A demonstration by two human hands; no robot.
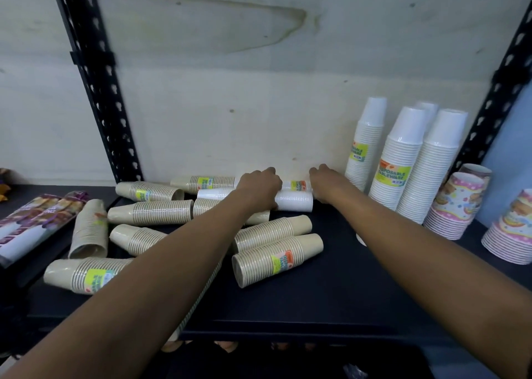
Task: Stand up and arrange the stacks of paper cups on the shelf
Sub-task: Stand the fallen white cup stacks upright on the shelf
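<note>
Several beige paper-cup stacks (151, 216) lie on their sides across the dark shelf (331, 292), one with a bright label (277, 259) near the middle. Two white stacks lie at the back. My left hand (260, 187) curls over the nearer white stack (295, 201). My right hand (326, 181) reaches the end of the farther white stack (299, 185); its fingers are hidden, so its grip is unclear. Three or more white stacks (394, 171) stand upright at the back right.
Pink patterned cup stacks (454, 206) stand at the right, with another (515, 229) at the edge. A flat purple packet (31, 223) lies at the left. Black perforated uprights (98, 91) frame the shelf against a pale wall. Bare shelf shows at the front right.
</note>
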